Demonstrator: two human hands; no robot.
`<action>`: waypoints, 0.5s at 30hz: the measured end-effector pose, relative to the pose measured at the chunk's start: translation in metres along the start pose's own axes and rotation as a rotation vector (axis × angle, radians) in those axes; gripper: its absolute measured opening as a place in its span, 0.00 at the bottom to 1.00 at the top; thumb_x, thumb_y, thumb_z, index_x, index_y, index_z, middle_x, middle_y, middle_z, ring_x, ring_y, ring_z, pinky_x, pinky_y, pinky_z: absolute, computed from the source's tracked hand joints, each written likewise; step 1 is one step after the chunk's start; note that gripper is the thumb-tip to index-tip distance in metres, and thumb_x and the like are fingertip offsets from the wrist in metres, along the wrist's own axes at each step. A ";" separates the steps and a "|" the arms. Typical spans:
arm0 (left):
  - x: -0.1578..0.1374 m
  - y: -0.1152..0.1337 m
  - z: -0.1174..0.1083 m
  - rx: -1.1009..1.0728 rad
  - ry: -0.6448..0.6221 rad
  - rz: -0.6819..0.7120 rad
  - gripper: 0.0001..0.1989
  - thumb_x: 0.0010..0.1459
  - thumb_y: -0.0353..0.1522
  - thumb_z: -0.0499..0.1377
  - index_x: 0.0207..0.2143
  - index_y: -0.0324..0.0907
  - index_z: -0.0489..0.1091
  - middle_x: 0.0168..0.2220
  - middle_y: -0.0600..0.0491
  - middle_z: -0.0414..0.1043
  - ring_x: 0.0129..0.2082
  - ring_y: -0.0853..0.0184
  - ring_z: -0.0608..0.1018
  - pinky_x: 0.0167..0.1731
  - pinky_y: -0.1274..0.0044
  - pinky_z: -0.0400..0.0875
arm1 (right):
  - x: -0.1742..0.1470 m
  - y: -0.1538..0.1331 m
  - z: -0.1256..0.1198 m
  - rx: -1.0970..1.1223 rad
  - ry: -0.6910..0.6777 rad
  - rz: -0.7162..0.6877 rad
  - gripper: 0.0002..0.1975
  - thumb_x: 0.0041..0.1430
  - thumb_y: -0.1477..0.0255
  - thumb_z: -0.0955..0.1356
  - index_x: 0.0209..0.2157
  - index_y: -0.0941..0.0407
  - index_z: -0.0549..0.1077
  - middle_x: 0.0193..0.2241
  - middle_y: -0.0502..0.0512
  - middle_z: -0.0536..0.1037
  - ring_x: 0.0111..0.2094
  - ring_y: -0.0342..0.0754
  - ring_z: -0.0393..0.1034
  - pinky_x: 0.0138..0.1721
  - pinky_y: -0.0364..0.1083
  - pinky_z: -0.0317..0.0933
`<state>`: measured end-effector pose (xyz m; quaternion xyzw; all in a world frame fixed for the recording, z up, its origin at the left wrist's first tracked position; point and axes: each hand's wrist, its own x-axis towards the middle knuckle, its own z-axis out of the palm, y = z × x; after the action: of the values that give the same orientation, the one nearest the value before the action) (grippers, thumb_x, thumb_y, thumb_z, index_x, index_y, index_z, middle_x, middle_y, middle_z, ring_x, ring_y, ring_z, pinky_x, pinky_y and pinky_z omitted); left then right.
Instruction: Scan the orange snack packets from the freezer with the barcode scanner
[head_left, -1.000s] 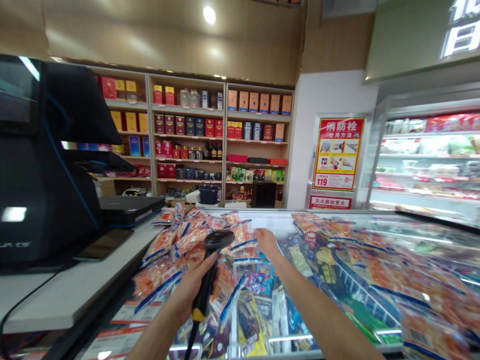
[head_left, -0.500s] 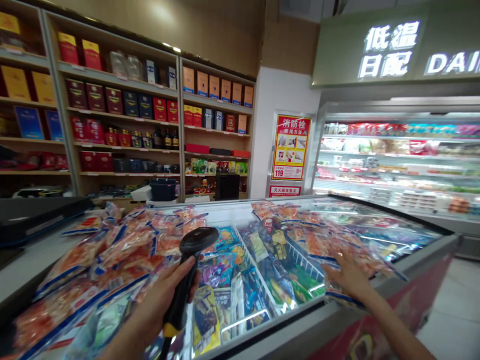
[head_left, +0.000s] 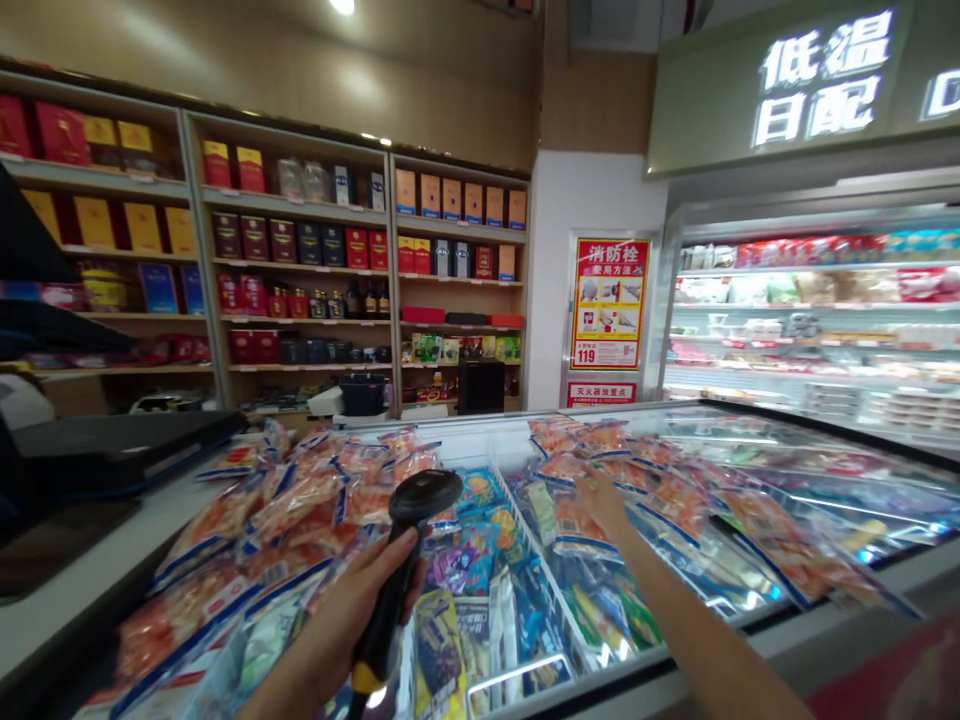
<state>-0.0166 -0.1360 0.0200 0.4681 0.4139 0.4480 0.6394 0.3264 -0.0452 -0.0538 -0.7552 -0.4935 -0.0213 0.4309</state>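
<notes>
A black barcode scanner point(head_left: 397, 560) with a yellow band low on its grip is in my left hand point(head_left: 367, 590), my fingers wrapped round the handle and its head uppermost. My right hand point(head_left: 600, 503) reaches over the middle of the chest freezer, closed on a clear packet of orange-red food point(head_left: 576, 530) with a blue edge; the fingertips are partly hidden. Beneath lie colourful frozen packs point(head_left: 465, 550) in wire baskets. More orange-red packets point(head_left: 300, 500) are heaped left of the scanner, and others point(head_left: 679, 500) lie on the glass right of my right hand.
The freezer's front rim point(head_left: 600, 690) runs across the near side. A grey counter point(head_left: 90, 590) with a black device point(head_left: 127, 445) stands at left. Behind are shelves of boxed goods point(head_left: 300, 240) and a lit chilled cabinet point(head_left: 810, 310) at right.
My right hand has moved left and farther in over the freezer, with the packet under it. The view has turned slightly left. My left hand keeps the scanner.
</notes>
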 end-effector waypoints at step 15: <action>-0.019 0.006 -0.004 -0.006 -0.064 0.010 0.12 0.43 0.39 0.56 0.26 0.40 0.62 0.15 0.58 0.64 0.13 0.76 0.64 0.14 0.84 0.56 | -0.028 -0.054 0.001 0.286 -0.182 -0.108 0.16 0.45 0.60 0.58 0.16 0.57 0.63 0.11 0.48 0.65 0.15 0.41 0.58 0.18 0.40 0.49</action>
<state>-0.0261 -0.1529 0.0271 0.4823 0.3897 0.4373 0.6514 0.2704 -0.0572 -0.0332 -0.6573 -0.5683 0.0946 0.4858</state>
